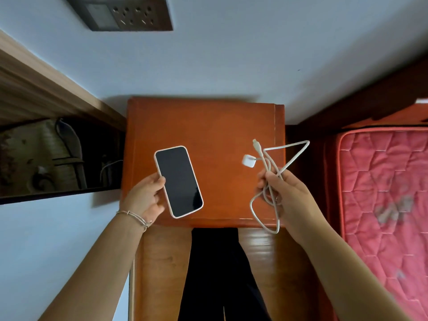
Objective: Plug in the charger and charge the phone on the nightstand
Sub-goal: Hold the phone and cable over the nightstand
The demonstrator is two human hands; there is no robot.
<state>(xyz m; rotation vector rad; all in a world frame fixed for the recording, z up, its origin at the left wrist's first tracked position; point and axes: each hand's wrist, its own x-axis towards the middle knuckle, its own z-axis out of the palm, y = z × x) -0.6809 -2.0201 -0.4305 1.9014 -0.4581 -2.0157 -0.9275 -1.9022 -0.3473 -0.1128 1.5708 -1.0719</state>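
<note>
— What filled most of the view?

— A pale wall (231, 61), with a red quilted mattress (382, 181) off to the right. The orange-brown nightstand (208, 126) stood against that wall, just beside the bed.

— And the outlet?

— A dark socket panel (129, 13) sat on the wall, well apart from both hands and above the nightstand.

— Where was the phone?

— The phone (178, 181) was over the front left part of the nightstand top, its dark screen facing up and its body tilted. The left hand (144, 198) gripped its lower left edge, thumb on the rim. Whether it touched the wood, I couldn't tell.

— The other hand?

— The right hand (289, 193) was closed round a bunched white cable (266, 163) over the nightstand's right edge, with loops sticking out above and hanging below the fist.

— The charger itself?

— The small white charger plug (249, 161) dangled just left of the bundle, and the cable's connector (256, 144) pointed up near it. A thin bracelet (136, 216) circled the left wrist.
</note>
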